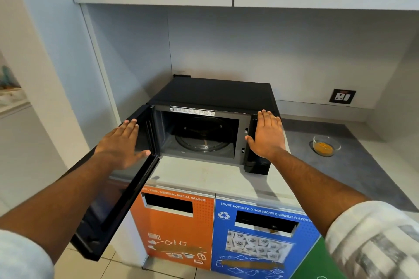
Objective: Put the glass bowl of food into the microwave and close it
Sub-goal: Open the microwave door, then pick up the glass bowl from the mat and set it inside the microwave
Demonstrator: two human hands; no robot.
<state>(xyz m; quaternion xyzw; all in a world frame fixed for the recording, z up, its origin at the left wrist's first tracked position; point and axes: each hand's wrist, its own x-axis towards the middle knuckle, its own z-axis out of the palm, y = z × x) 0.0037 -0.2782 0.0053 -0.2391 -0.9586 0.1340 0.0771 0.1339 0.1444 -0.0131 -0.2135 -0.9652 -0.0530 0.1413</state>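
A black microwave stands on the counter with its door swung wide open to the left. Its cavity holds only the glass turntable. The glass bowl with yellow food sits on the grey counter to the right of the microwave, apart from both hands. My left hand hovers flat, fingers spread, over the top edge of the open door. In front of the control panel, my right hand is spread flat. Neither hand holds anything.
The grey counter runs right to a wall with a socket. Cupboards hang overhead. Below the counter are an orange metal-waste bin front and a blue plastic-waste bin front. A white wall stands at the left.
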